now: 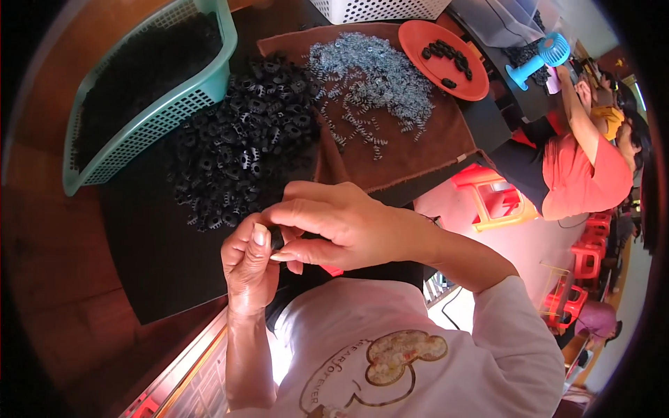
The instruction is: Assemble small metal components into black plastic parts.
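Both my hands meet in front of my body at the table's near edge. Between thumb and fingers, my left hand [249, 265] pinches a small black hair claw clip part [277, 239]. My right hand [341, 224] closes on the same part from the other side, its fingers covering most of it. Just beyond the hands lies a heap of black claw clip pieces [240, 139] with toothed edges. Small silvery coil springs [376, 76] are spread over a brown cloth [411, 157]. At the cloth's far right corner, an orange-red plate [425, 76] bears several black clips.
A green plastic basket [150, 122] full of black pieces stands at the far left. A white perforated basket [380, 10] and a blue fan [540, 59] are at the back. To the right, another person [585, 171] sits beyond a red and yellow stool [495, 198].
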